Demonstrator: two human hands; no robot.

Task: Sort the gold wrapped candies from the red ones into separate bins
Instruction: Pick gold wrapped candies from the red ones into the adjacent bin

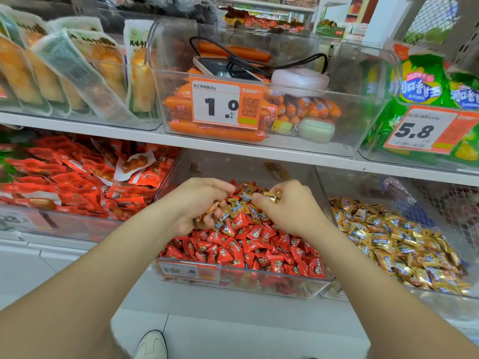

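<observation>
While amid red candies (246,244), hands (197,203) (287,209) around gold candies (271,196)

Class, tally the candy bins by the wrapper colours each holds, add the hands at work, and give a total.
Mixed red candies and gold candies: 1, the middle bin
Gold only: 1, the right bin
Hands holding gold candies: 2, left hand and right hand
Total: 4

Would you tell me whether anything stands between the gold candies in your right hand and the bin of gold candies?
Only the clear bin walls separate the right hand, pinching gold candies, from the gold candy bin; lifting over them looks unobstructed.
</observation>
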